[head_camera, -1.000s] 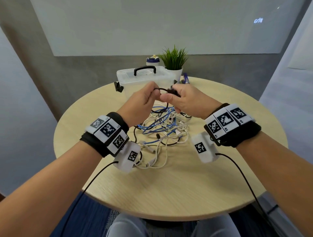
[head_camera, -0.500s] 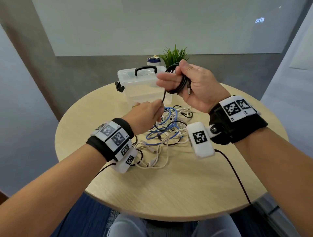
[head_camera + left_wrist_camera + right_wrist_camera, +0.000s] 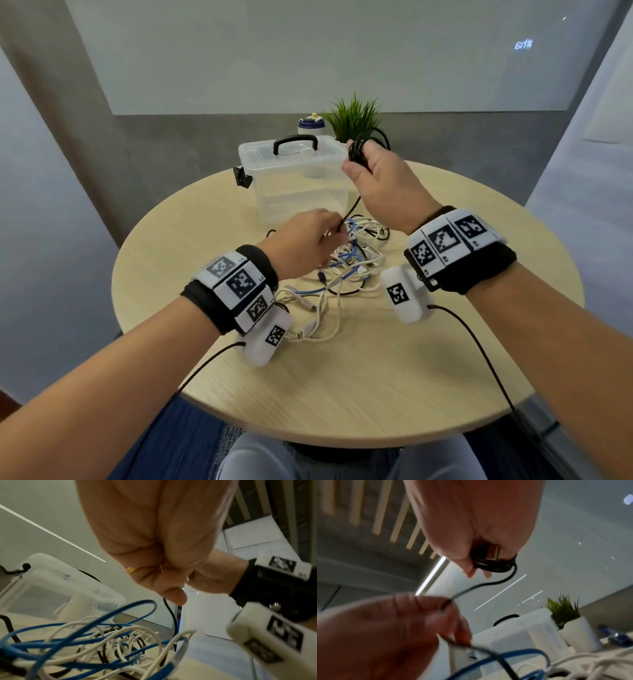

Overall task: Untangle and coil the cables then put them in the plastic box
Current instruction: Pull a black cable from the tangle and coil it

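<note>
A tangle of white, blue and black cables (image 3: 346, 270) lies on the round wooden table (image 3: 376, 377). My right hand (image 3: 373, 171) is raised beside the plastic box (image 3: 294, 181) and grips several loops of a black cable (image 3: 359, 152), its plug showing against the palm (image 3: 493, 551). The black cable's free strand (image 3: 351, 209) runs down to my left hand (image 3: 308, 240), which pinches it just above the tangle (image 3: 169, 614). The clear box has its lid on, with a black handle (image 3: 295, 142).
A small potted green plant (image 3: 354, 118) and a white bottle with a blue cap (image 3: 311, 125) stand behind the box. A blue object (image 3: 614, 634) lies on the table near the plant. Black wires trail from both wrist cameras over the table's near edge.
My right hand first rose from the tangle, then turned over with the black coil, its back now facing me. My left hand dropped from the right hand to just above the tangle, still pinching the strand.
</note>
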A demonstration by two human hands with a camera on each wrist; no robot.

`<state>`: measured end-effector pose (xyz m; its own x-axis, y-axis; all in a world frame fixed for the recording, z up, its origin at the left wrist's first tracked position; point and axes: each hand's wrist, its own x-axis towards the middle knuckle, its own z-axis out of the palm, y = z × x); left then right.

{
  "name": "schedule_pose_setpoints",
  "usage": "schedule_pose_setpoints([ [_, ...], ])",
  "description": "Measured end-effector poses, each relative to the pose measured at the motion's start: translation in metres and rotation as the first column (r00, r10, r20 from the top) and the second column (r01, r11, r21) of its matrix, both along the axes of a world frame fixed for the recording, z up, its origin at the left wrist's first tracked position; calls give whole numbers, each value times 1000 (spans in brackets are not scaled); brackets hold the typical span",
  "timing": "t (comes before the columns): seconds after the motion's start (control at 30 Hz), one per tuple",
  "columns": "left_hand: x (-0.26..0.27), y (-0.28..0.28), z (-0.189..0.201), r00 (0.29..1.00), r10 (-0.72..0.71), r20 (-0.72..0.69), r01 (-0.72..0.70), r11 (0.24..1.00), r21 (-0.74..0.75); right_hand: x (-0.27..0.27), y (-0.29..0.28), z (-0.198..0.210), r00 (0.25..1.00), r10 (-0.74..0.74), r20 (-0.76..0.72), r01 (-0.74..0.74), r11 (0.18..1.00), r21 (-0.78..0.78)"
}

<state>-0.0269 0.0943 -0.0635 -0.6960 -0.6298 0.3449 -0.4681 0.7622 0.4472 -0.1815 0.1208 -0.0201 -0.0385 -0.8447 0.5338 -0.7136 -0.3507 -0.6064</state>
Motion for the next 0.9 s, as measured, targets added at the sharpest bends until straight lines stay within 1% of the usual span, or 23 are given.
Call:
schedule_pose_setpoints([
  [0.03,-1,1,4,996,23,-84,-15,995,94,-1,2,-1,997,-22,-78,24,999,30],
  [0.07,-1,2,6,983,42,-181,-10,984,179,-2,3,-1,992,-38,-117,45,997,60],
  [0.1,-1,3,9,960,55,-274,11,973,231,-4,4,-1,991,-45,-122,57,994,91],
  [0.13,-2,2,11,938,57,-341,30,970,243,-6,4,-1,993,-41,-108,53,992,117],
  [0.2,-1,1,14,903,51,-428,43,977,207,-7,6,0,997,-21,-71,29,993,115],
  [0.3,-2,-1,19,846,63,-530,20,989,149,-9,8,3,994,7,-113,5,994,109],
  [0.37,-2,-2,22,805,74,-589,27,986,162,-9,10,6,991,57,-123,-41,991,126],
  [0.4,-1,-2,23,790,78,-608,42,982,182,-9,11,7,991,85,-103,-71,988,137],
  [0.47,-1,-3,24,790,87,-606,48,978,203,-9,11,7,990,137,-14,-134,979,153],
  [0.57,2,-4,25,822,98,-561,15,981,194,-8,13,5,963,216,161,-244,954,174],
  [0.63,3,-3,27,837,78,-541,34,980,195,-4,13,3,903,268,337,-332,931,149],
  [0.7,4,1,30,846,46,-532,91,969,229,2,13,3,814,295,500,-398,911,110],
  [0.73,5,3,32,854,30,-519,116,962,246,3,13,3,776,297,556,-416,904,97],
  [0.8,7,8,34,883,-31,-469,166,954,250,5,14,3,730,296,617,-440,893,93],
  [0.9,8,13,37,922,-109,-372,212,945,249,5,17,3,701,279,657,-460,880,117],
])
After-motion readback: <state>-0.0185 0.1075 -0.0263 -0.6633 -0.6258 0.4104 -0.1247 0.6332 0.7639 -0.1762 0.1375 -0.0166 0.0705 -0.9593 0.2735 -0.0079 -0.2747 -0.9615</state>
